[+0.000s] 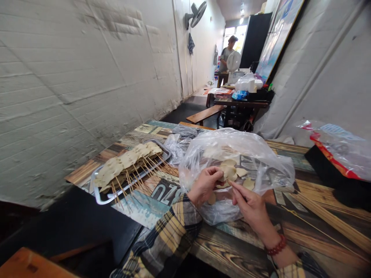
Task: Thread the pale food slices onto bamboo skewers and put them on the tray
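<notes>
My left hand (205, 184) pinches flat, round, beige slices (228, 170) above an open clear plastic bag (271, 170). More such slices lie in the bag. Close beside it, my right hand (249, 206) is closed, its fingertips meeting the held slices; it seems to grip a thin bamboo skewer, mostly hidden by the fingers. To the left, a metal tray (101, 199) bears a pile of skewered slices (127, 164), their bare stick ends pointing toward me.
Loose bamboo skewers (333, 220) lie at the table's right, beside a thin yellow tie (301, 224). A dark box with red-edged plastic packaging (333, 154) stands farther right. Grey cloth (185, 131) lies behind the tray. A bench (207, 114), another table and a person (227, 56) are beyond.
</notes>
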Demonstrator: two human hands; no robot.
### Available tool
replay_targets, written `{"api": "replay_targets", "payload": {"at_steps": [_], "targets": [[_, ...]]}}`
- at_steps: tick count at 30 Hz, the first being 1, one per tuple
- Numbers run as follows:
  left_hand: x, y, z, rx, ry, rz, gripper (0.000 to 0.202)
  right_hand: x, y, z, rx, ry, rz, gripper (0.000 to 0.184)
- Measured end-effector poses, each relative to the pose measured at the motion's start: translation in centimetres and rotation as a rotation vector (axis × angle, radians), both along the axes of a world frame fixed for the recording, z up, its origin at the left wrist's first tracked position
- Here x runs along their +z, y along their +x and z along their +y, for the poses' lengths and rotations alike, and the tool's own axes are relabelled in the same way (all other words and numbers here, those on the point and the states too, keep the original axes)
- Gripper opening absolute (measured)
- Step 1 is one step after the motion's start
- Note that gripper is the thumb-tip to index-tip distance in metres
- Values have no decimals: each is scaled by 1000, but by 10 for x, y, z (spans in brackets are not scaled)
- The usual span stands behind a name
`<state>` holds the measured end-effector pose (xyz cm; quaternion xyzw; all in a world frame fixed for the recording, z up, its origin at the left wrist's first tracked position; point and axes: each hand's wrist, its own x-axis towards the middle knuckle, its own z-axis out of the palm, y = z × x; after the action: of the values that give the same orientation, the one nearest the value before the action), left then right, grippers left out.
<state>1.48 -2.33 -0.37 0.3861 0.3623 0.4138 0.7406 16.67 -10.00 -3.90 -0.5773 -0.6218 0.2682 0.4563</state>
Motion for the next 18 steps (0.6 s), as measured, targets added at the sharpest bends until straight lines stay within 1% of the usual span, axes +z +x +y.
{"api": "replay_targets", "payload": {"at_steps": [4,11,18], "targets": [[1,2,-1,28,65,54,29,0,-1,1,1,-24,47,45],[-3,2,2,107,216,166,26,3,-4,0,14,-126,133,47],[-4,2,4,129,257,202,21,5,-5,-1,36,-149,190,50]]}}
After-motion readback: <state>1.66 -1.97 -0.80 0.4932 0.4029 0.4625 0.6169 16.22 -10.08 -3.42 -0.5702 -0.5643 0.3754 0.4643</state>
